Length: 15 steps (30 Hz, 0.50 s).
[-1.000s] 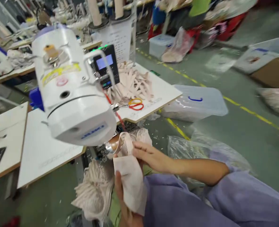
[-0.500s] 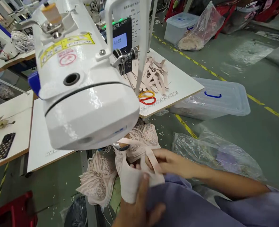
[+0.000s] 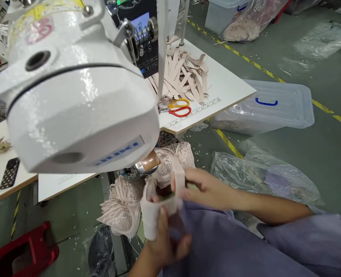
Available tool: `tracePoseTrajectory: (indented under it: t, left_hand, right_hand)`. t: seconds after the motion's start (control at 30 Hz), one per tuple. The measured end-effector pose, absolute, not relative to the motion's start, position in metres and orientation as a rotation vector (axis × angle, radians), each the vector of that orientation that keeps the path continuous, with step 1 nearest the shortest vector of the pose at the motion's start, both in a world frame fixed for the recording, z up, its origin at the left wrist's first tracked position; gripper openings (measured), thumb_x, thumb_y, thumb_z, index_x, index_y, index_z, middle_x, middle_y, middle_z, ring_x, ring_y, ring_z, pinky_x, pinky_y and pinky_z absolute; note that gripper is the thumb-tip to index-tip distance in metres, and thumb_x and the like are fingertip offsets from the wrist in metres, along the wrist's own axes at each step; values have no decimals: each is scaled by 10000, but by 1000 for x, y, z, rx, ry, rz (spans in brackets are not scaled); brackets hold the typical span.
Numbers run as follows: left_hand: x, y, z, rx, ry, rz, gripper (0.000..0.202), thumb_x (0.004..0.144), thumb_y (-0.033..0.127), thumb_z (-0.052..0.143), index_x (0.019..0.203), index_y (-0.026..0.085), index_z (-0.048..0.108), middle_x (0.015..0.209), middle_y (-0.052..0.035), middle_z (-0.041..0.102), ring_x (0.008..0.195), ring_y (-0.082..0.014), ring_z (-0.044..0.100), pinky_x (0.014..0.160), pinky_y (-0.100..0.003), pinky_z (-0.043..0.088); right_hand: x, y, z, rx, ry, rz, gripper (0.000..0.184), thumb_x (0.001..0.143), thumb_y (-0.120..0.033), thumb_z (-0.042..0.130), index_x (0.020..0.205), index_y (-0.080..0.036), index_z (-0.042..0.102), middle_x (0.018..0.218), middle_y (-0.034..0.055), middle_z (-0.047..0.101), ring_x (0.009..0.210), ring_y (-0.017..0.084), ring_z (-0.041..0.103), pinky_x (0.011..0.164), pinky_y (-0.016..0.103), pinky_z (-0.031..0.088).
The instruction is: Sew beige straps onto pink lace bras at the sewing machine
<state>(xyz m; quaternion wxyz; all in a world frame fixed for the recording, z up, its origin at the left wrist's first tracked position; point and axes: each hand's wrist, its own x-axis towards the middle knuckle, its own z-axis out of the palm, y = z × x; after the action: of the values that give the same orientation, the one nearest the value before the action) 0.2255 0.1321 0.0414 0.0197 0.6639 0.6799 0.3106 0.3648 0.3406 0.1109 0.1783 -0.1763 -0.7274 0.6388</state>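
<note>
Low in the head view, my left hand point(image 3: 162, 240) is closed on the smooth beige band of a bra point(image 3: 151, 219), its thumb lying over the fabric. My right hand point(image 3: 206, 186) pinches a beige strap point(image 3: 179, 181) of the bra, which bends in a loop above the band. Just beyond the hands are beige lace cups point(image 3: 166, 165); whether they belong to the held bra I cannot tell. The white sewing machine head point(image 3: 86, 119) hangs over the work at upper left. Its rounded metal work end point(image 3: 147, 164) sits close behind the bra, and the needle area is hidden.
Left of my hands hangs a stack of lace bras point(image 3: 122, 209). On the white table point(image 3: 213, 111) lie scissors point(image 3: 180, 107) and a heap of beige strips point(image 3: 188, 75). A lidded plastic box point(image 3: 286, 105), plastic bags point(image 3: 263, 179) and a red stool point(image 3: 23, 250) stand or lie around.
The view has moved closer to the machine. My right hand has raised the strap into an upright loop, and the strip that stretched toward the machine's work end no longer lies across it.
</note>
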Motion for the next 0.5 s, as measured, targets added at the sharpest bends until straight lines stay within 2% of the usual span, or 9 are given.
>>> tracePoseTrajectory:
  t: [0.07, 0.13, 0.2, 0.27, 0.33, 0.37, 0.5]
  left_hand:
    - [208, 166, 53, 2152, 2136, 1006, 943, 878, 410, 644, 1603, 137, 107, 1597, -242, 301, 1472, -415, 312, 1068, -539, 485]
    - [199, 194, 64, 2111, 2238, 962, 898, 896, 369, 637, 1597, 128, 129, 1539, -246, 410, 1431, -391, 399, 1056, -514, 494]
    - [195, 211, 73, 1990, 2333, 832, 828, 925, 391, 602, 1591, 157, 169, 1444, -220, 540, 1265, -344, 593, 906, -416, 583]
    - [195, 217, 79, 1863, 2372, 675, 745, 951, 412, 562, 1579, 197, 222, 1320, -171, 651, 944, -258, 736, 655, -298, 592]
    - [195, 218, 82, 1815, 2377, 568, 676, 970, 398, 533, 1567, 231, 262, 1198, -115, 715, 714, -184, 724, 510, -239, 516]
    - [194, 217, 83, 1830, 2372, 535, 654, 976, 385, 523, 1564, 242, 276, 1152, -98, 728, 674, -169, 709, 490, -228, 490]
    - [191, 217, 88, 1898, 2346, 433, 622, 987, 348, 502, 1565, 250, 294, 1019, -76, 731, 672, -161, 681, 482, -210, 435]
  right_hand:
    - [342, 357, 109, -645, -2046, 1526, 143, 886, -312, 595, 824, -187, 627, 910, 51, 593, 783, 162, 538, 683, 283, 443]
    - [319, 375, 104, -720, -2009, 1394, 146, 830, -284, 643, 749, -181, 580, 966, 50, 554, 803, 156, 511, 686, 280, 421]
    - [302, 388, 98, -763, -1943, 1425, 138, 785, -241, 653, 736, -184, 537, 954, 34, 521, 790, 145, 493, 680, 276, 408]
    - [292, 395, 92, -755, -1844, 1571, 112, 758, -215, 646, 795, -190, 543, 924, 14, 507, 761, 134, 487, 695, 282, 418]
    - [289, 398, 88, -716, -1726, 1726, 128, 765, -216, 632, 874, -195, 568, 936, 9, 531, 777, 136, 511, 748, 300, 447]
    - [289, 398, 87, -704, -1678, 1779, 126, 780, -228, 625, 893, -198, 577, 934, 8, 549, 790, 141, 526, 773, 312, 459]
    - [290, 404, 83, -714, -1697, 1761, 134, 848, -322, 615, 914, -206, 608, 877, 17, 616, 798, 169, 558, 779, 331, 487]
